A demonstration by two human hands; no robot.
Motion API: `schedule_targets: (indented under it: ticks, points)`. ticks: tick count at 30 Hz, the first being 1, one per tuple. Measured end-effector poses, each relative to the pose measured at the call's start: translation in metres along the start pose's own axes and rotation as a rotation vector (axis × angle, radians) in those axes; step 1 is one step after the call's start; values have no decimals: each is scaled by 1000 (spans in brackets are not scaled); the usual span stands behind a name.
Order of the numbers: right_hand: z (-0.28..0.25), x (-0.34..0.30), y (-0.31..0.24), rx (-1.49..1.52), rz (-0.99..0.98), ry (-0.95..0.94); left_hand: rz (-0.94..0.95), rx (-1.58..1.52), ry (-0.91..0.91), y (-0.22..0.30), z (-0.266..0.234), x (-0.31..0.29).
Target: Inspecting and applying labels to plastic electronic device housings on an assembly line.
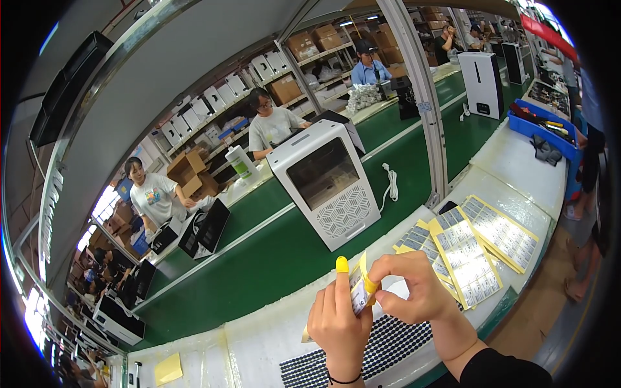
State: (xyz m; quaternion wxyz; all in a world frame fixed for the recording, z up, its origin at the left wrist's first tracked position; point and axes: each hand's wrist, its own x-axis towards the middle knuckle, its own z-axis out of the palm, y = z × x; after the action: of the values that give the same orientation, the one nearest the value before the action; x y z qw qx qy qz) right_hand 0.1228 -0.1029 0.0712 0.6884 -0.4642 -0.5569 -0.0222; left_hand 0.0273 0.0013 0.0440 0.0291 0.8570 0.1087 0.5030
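Near the front of the work table, my left hand [337,330] is closed around a yellow-backed sheet of printed labels [359,294]. A yellow finger cot [341,264] covers the tip of its raised index finger. My right hand [414,288] pinches the upper edge of the same sheet between thumb and index finger, where a yellow strip curls up. Whether a single label is between those fingertips I cannot tell. Below both hands lies a sheet with rows of black round dots [401,343]. Several more label sheets [462,255] are spread to the right of my right hand.
Across from me, a white appliance [343,213] with a dark window stands on the green conveyor [259,265], its white cord [391,184] beside it. A metal post [424,103] rises at the table edge. A blue tool bin [543,129] sits far right. Co-workers sit opposite.
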Motion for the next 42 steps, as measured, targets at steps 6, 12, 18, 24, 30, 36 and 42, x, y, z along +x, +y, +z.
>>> schedule_targets:
  ticks: [6, 12, 18, 24, 30, 36, 42]
  points:
    - [0, -1, 0, -21, 14, -5, 1, 28, -14, 0, 0, 1]
    - [-1, -1, 1, 24, 57, -15, 34, 62, 39, 0, 0, 2]
    - [-2, -1, 3, 32, 80, -20, 54, 103, 79, -1, 2, 3]
    - [-2, -1, 1, 47, 90, -17, 48, 103, 90, -3, 3, 3]
    - [1, 0, -1, 104, 142, -45, 47, 65, 107, -4, 2, 2]
    - [-1, -1, 3, 196, 148, -115, 19, 10, 100, -5, -2, 2]
    - [7, 0, 6, 264, 168, -103, -86, -146, 84, -8, -1, 0]
